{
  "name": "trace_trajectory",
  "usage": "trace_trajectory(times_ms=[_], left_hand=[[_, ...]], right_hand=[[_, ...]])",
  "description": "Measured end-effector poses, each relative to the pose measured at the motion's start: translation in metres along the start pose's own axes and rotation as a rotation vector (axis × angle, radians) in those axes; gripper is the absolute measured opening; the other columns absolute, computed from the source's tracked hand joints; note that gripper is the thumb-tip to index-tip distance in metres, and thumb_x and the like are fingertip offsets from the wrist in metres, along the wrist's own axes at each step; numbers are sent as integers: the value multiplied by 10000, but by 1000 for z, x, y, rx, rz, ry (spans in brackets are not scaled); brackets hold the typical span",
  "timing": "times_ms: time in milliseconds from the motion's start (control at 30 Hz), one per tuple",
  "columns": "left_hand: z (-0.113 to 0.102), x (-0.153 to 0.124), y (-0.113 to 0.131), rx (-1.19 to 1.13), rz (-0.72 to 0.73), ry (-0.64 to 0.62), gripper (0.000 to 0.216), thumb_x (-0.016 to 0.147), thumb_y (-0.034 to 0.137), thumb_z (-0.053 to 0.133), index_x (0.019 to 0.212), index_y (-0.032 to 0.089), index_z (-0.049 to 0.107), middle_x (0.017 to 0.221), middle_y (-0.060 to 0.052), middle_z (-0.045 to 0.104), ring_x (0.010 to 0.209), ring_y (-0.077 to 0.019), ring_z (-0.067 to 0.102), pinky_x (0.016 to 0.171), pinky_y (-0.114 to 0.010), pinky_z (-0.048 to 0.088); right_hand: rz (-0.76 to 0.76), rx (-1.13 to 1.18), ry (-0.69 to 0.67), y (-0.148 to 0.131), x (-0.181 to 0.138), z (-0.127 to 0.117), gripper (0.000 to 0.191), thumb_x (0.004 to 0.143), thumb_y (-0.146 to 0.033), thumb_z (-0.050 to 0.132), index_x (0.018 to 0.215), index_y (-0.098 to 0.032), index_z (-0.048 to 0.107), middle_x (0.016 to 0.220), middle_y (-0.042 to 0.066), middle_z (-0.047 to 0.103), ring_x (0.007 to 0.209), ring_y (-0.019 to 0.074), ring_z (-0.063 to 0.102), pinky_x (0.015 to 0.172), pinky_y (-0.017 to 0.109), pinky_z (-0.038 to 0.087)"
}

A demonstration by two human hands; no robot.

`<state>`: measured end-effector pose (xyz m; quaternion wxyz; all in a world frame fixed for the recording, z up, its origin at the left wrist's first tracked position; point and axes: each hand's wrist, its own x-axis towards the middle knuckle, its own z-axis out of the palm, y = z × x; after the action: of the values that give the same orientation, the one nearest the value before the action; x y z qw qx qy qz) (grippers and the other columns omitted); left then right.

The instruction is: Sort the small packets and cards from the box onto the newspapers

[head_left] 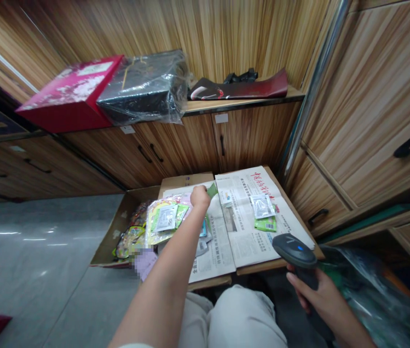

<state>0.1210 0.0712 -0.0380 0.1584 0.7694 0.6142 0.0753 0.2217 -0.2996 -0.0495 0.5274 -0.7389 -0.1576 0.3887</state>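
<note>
Your left hand [200,197] extended, grip pinched on green packet [212,190], above newspaper [226,232] spread on cardboard box [118,227]. Your right hand [312,290] clenched round barcode scanner [294,251], near box's right edge. Two sachets [263,208] on newspaper between hands. Loose packet pile [161,220] just left of forearm. Shelf above: three items, red box [70,94] leftmost.

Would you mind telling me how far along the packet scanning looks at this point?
Two packets already lie set apart on the newspaper. In hand: the left hand pinches a green packet, while the right hand holds the barcode scanner. Left: a heap of packets and more in the cardboard box.
</note>
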Motion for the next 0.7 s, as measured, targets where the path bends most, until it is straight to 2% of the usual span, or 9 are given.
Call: trace_trajectory(times_ms=[100, 167, 333, 500, 700], left_hand=[[-13, -11, -2, -289, -46, 76, 115, 661, 120, 693, 771, 153, 692, 832, -80, 700, 838, -227, 649, 692, -266, 440], [-16, -26, -2, -518, -111, 71, 136, 615, 134, 729, 741, 146, 678, 739, -51, 681, 771, -207, 649, 658, -253, 455], [-10, -74, -1, -926, -296, -100, 177, 580, 123, 732, 731, 143, 642, 629, -6, 624, 616, -165, 623, 584, -255, 473], [-1, -101, 4, -1077, -427, -196, 183, 601, 56, 704, 713, 149, 594, 623, 4, 600, 566, -132, 593, 580, -264, 481], [11, -95, 19, -1169, -502, -238, 220, 601, 28, 721, 676, 152, 555, 644, 8, 595, 578, -118, 585, 619, -284, 498]], right_hand=[[-35, 12, -23, -5, -5, 2, 421, 691, -519, 709, 895, -165, 607, 366, -87, 496, 304, 112, 437, 329, 223, 346], [-59, 15, -40, -10, -8, 3, 402, 699, -511, 705, 877, -165, 602, 384, -88, 495, 313, 109, 441, 329, 221, 352], [-91, 33, -86, -26, -14, 6, 376, 690, -498, 718, 838, -174, 596, 384, -92, 484, 314, 101, 434, 331, 215, 350], [-88, 51, -107, -34, -16, 8, 385, 677, -500, 718, 835, -175, 585, 386, -97, 478, 305, 94, 421, 317, 202, 331], [-46, 78, -119, -40, -18, 9, 452, 660, -527, 746, 887, -171, 584, 436, -86, 516, 323, 95, 436, 321, 200, 332]])
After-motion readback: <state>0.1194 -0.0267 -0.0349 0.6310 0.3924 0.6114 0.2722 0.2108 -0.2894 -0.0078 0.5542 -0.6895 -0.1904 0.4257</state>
